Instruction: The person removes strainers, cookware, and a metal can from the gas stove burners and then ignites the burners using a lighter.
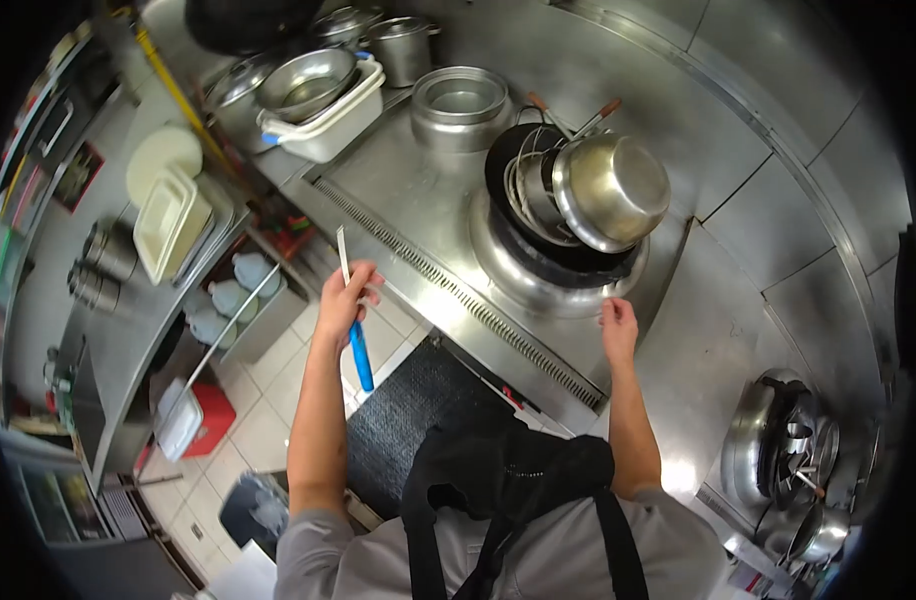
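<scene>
My left hand [350,292] is closed round a thin tool with a blue handle [361,358]; its narrow pale end points up above my fingers. It is over the front edge of the steel counter. My right hand [618,318], fingers curled together, is beside the wide steel ring [498,265] of the stove; whether it holds anything small cannot be made out. On that ring stand black pans [568,268] with a strainer, and an upturned steel bowl [623,185] leans on them. Behind is a round steel pot [461,105].
A white tub [333,125] with a metal bowl stands at the back left. Grooved grating [458,290] runs along the counter's front. Left are shelves, cream trays [168,225] and a red bucket [213,415]. More pans [763,440] are at the right; a black mat [413,415] lies below.
</scene>
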A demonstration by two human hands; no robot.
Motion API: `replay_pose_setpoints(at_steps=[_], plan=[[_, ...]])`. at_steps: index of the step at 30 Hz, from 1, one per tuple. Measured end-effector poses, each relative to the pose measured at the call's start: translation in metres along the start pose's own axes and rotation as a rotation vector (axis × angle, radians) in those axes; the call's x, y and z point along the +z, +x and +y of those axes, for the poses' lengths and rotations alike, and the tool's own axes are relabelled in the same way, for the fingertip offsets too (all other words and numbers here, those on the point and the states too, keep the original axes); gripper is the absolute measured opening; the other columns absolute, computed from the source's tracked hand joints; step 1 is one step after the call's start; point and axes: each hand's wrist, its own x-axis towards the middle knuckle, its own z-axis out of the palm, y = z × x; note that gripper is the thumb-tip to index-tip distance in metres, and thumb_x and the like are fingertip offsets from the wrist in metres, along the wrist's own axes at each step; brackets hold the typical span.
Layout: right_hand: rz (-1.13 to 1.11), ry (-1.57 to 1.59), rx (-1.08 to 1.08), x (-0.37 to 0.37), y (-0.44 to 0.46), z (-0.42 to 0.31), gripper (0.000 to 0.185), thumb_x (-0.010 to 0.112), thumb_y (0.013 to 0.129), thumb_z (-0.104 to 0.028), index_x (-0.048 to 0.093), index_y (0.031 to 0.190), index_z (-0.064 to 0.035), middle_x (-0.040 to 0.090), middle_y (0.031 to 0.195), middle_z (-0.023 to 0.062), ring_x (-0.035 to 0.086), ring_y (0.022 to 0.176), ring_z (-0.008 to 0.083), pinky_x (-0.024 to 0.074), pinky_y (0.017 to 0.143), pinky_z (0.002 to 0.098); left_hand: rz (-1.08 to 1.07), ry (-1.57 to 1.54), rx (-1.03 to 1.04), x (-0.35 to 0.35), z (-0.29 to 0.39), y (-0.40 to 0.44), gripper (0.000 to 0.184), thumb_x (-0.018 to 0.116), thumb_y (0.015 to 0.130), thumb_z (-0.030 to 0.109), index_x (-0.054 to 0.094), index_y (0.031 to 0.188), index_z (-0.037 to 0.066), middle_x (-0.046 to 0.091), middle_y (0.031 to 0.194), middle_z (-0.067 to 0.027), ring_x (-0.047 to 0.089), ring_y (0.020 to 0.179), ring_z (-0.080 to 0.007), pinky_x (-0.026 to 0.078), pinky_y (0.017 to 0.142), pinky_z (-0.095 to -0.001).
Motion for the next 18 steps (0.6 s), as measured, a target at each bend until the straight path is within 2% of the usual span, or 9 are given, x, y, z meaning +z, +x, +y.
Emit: replay_pose_setpoints(at_steps=[1, 3, 6, 12, 13, 14, 16, 17, 18], plan=[[0.025, 0.000, 0.011, 0.001, 0.006, -0.002, 0.027, 0.063, 0.096, -0.027, 0.063, 0.109, -0.0035, 0.064, 0.087, 0.0031, 0.059, 0.071, 0.0109, 0.0502, 0.065, 0.0263, -0.076, 0.053, 0.009, 0.015, 0.019, 0.039, 0.031, 0.058, 0.097, 0.034, 0.060, 0.109, 0.005, 0.067, 0.092, -0.0043, 0.062, 0.069, -0.0082, 0.034, 0.044, -0.0194], [0.165, 0.205, 0.330, 0.002, 0.019, -0.005, 0.033, 0.060, 0.098, -0.036, 0.060, 0.109, -0.0052, 0.059, 0.082, -0.0002, 0.054, 0.068, 0.0076, 0.0461, 0.060, 0.0229, -0.195, 0.148, 0.044, 0.052, 0.047, 0.118, 0.031, 0.059, 0.097, 0.035, 0.060, 0.109, 0.007, 0.068, 0.097, -0.0040, 0.066, 0.077, -0.0101, 0.035, 0.046, -0.0212], [0.251, 0.362, 0.450, 0.019, 0.041, 0.010, 0.033, 0.056, 0.099, -0.040, 0.059, 0.106, -0.0071, 0.053, 0.079, -0.0020, 0.050, 0.066, 0.0060, 0.0426, 0.057, 0.0207, -0.304, 0.252, 0.106, 0.110, 0.065, 0.230, 0.030, 0.059, 0.097, 0.034, 0.060, 0.109, 0.008, 0.068, 0.103, -0.0038, 0.069, 0.088, -0.0125, 0.039, 0.051, -0.0245], [0.382, 0.532, 0.417, 0.054, 0.072, 0.005, 0.031, 0.054, 0.100, -0.040, 0.059, 0.095, -0.0090, 0.050, 0.077, -0.0021, 0.046, 0.064, 0.0061, 0.0388, 0.058, 0.0217, -0.346, 0.391, 0.149, 0.225, 0.062, 0.398, 0.032, 0.062, 0.094, 0.033, 0.061, 0.115, 0.009, 0.068, 0.103, -0.0033, 0.066, 0.087, -0.0117, 0.045, 0.058, -0.0289], [0.427, 0.528, 0.453, 0.056, 0.075, 0.006, 0.031, 0.054, 0.100, -0.039, 0.059, 0.095, -0.0091, 0.050, 0.077, -0.0022, 0.046, 0.065, 0.0062, 0.0384, 0.058, 0.0222, -0.348, 0.453, 0.137, 0.241, 0.061, 0.421, 0.034, 0.062, 0.095, 0.033, 0.060, 0.118, 0.008, 0.066, 0.105, -0.0033, 0.064, 0.094, -0.0100, 0.042, 0.056, -0.0254], [0.473, 0.521, 0.485, 0.058, 0.077, 0.002, 0.030, 0.055, 0.099, -0.038, 0.059, 0.094, -0.0092, 0.050, 0.078, -0.0023, 0.046, 0.067, 0.0063, 0.0380, 0.058, 0.0226, -0.370, 0.457, 0.141, 0.255, 0.057, 0.446, 0.034, 0.062, 0.095, 0.033, 0.060, 0.118, 0.008, 0.066, 0.105, -0.0033, 0.064, 0.094, -0.0100, 0.042, 0.056, -0.0254], [0.525, 0.522, 0.520, 0.061, 0.080, -0.001, 0.027, 0.055, 0.099, -0.038, 0.058, 0.094, -0.0112, 0.051, 0.079, -0.0032, 0.046, 0.068, 0.0063, 0.0380, 0.059, 0.0235, -0.345, 0.529, 0.156, 0.280, 0.046, 0.483, 0.036, 0.062, 0.094, 0.033, 0.060, 0.120, 0.007, 0.066, 0.100, -0.0026, 0.062, 0.084, -0.0096, 0.043, 0.057, -0.0256], [0.536, 0.550, 0.567, 0.061, 0.080, -0.003, 0.026, 0.055, 0.099, -0.037, 0.058, 0.094, -0.0125, 0.051, 0.079, -0.0037, 0.046, 0.067, 0.0063, 0.0379, 0.060, 0.0238, -0.376, 0.517, 0.151, 0.290, 0.043, 0.492, 0.034, 0.063, 0.093, 0.034, 0.061, 0.115, 0.008, 0.066, 0.093, -0.0016, 0.059, 0.075, -0.0090, 0.042, 0.056, -0.0258], [0.549, 0.581, 0.614, 0.060, 0.080, -0.005, 0.024, 0.055, 0.099, -0.037, 0.058, 0.094, -0.0138, 0.051, 0.078, -0.0042, 0.046, 0.067, 0.0063, 0.0377, 0.060, 0.0242, -0.396, 0.512, 0.153, 0.298, 0.042, 0.501, 0.034, 0.063, 0.093, 0.034, 0.061, 0.115, 0.008, 0.066, 0.093, -0.0016, 0.059, 0.075, -0.0090, 0.042, 0.056, -0.0258]])
